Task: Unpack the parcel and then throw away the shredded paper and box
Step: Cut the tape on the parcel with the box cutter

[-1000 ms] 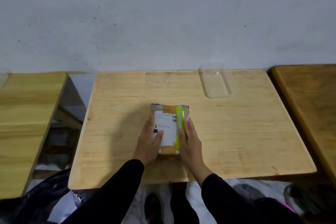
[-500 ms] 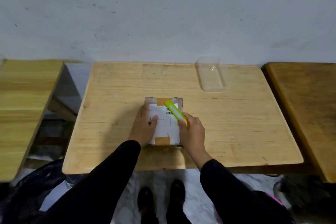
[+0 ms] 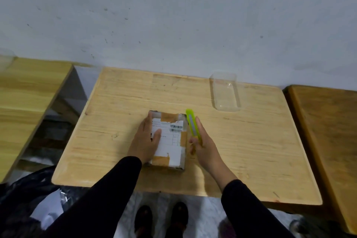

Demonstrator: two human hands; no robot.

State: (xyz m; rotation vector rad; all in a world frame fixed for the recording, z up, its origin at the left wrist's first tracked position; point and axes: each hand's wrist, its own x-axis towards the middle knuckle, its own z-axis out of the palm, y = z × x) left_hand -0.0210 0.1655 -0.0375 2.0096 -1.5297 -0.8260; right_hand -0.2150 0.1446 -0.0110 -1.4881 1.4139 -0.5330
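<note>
**Desk:** What has changed on your worktop (image 3: 251,141) in the last second?

**Caption writer:** Your right hand (image 3: 204,147) has carried the lime-green utility knife (image 3: 193,126) off the top of the parcel (image 3: 170,139). A second ago it lay flat on the white shipping label (image 3: 170,147); half a second ago it was tilted across the label's far corner. It now stands clear, just beside the parcel's right edge, tip pointing away from you.

**Desk:** And your hands?

**Caption writer:** Your right hand is closed round the knife's lower handle, index finger stretched along its side. Your left hand (image 3: 144,141) lies open and flat on the left half of the parcel, thumb across the label, pinning it down and gripping nothing.

**Desk:** Where is the parcel?

**Caption writer:** Near the front middle of the worktop, right in front of you. The brown tape (image 3: 170,117) looks uncut, so the box reads as sealed.

**Desk:** Meaning for the job?

**Caption writer:** You appear to be setting up the first cut; unpacking has not begun. Whether the blade is extended cannot be told. The clear plastic tray (image 3: 225,92) sits well apart at the far right, and a black bag (image 3: 23,195) waits on the floor to your left.
</note>
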